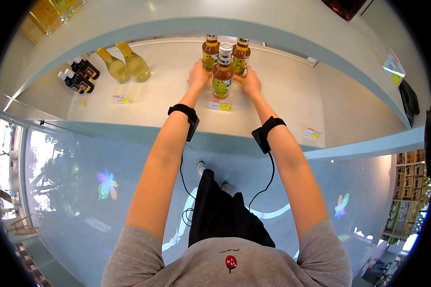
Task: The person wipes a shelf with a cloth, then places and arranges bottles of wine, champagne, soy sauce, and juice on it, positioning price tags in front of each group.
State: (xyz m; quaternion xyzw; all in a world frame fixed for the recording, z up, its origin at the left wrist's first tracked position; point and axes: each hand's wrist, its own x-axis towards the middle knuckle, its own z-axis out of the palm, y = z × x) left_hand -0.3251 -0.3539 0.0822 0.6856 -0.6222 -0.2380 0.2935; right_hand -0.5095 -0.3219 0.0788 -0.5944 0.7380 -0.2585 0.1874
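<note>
Three brown-amber bottles with yellow-green labels stand close together on a white shelf (163, 91). The front bottle (222, 79) has a silver cap and stands upright between my hands. My left hand (199, 75) is closed around the lower part of the rear left bottle (209, 50). On the other side, my right hand (249, 81) curls its fingers against the rear right bottle (241, 56). Some fingertips are hidden behind the bottles. Just before the front bottle lies a price tag (220, 104).
Further left stand two pale yellow flasks (136, 66) and several small dark bottles (79, 79) with white caps. An upper shelf edge (177, 24) arches over the bottles. Another price tag (312, 132) sits at the right. Cables (273, 174) hang from my wrist straps.
</note>
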